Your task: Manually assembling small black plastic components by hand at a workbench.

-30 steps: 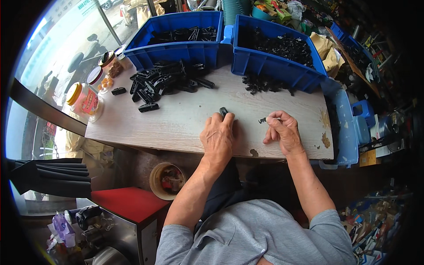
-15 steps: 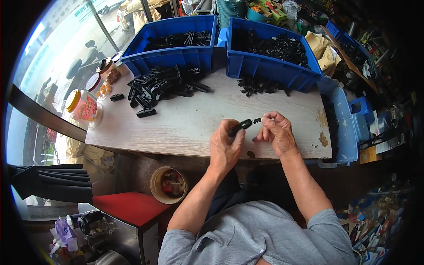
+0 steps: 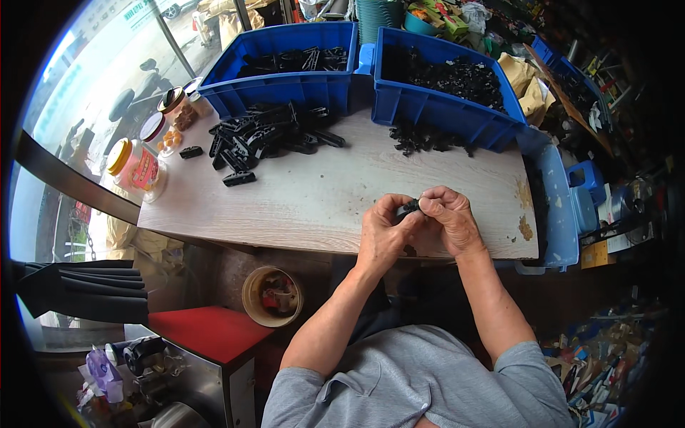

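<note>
Over the table's front edge, my left hand (image 3: 381, 234) is closed round a long black plastic part (image 3: 405, 210). My right hand (image 3: 458, 224) meets it from the right, thumb and forefinger pinched at the part's end. The small black plastic piece between those fingertips is mostly hidden now. Farther left on the table lies a pile of similar long black parts (image 3: 257, 135), with a few loose beside it. A smaller heap of little black pieces (image 3: 424, 139) is spread at the far right.
Two blue bins, one with long black parts (image 3: 280, 90) and one with small pieces (image 3: 448, 102), stand along the back of the pale wooden table (image 3: 300, 207). Lidded jars (image 3: 135, 170) line the left side. A light blue tub (image 3: 560, 239) adjoins the right edge; a bucket (image 3: 272, 324) stands below.
My hands have come together: the left moved right, bringing the long part up to the small piece in my right fingers. The gap between them has closed.
</note>
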`<state>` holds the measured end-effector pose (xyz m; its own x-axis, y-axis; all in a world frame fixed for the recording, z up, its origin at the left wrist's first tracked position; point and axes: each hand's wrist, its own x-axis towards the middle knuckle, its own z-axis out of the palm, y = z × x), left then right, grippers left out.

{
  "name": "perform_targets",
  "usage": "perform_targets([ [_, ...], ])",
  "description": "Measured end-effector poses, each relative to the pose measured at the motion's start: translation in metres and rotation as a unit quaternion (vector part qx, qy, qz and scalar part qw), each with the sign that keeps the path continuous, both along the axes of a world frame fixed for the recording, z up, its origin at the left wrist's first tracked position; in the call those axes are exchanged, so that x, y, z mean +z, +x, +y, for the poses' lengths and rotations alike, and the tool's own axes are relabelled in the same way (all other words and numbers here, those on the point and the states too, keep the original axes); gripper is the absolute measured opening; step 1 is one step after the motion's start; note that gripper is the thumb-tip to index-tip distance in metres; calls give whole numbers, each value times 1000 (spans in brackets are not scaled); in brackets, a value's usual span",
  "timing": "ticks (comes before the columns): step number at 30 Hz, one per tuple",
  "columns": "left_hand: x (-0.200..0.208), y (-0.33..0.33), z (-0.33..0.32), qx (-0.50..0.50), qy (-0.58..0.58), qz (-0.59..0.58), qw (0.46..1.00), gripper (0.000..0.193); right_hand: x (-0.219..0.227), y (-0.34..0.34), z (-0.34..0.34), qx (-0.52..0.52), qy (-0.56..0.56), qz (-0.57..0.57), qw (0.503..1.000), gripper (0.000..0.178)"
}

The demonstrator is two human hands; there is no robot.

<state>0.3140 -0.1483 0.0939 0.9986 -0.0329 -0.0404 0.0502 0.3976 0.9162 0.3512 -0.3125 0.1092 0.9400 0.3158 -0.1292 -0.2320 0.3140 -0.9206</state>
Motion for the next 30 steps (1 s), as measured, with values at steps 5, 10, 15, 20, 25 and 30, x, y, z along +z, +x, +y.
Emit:
perform_targets([
  [5,14,0,3,2,-23,61,998,28,-4,3,-3,-1,6,6,1000,12],
  [10,9,4,-1,33,-29,60,997,21,-2,0,4,-26,-28,0,999,15],
  [15,15,1,0,68,-87,75,991,14,16,-1,11,-29,-137,-18,990,26],
  [20,9,0,2,48,-82,60,994,12,12,-5,13,13,-172,-52,984,39],
  [25,4,1,5,10,-81,44,996,14,2,-4,7,-2,-167,-70,983,35],
  [30,7,13,47,262,328,-189,888,27,10,-9,9,-22,-118,-32,992,33],
])
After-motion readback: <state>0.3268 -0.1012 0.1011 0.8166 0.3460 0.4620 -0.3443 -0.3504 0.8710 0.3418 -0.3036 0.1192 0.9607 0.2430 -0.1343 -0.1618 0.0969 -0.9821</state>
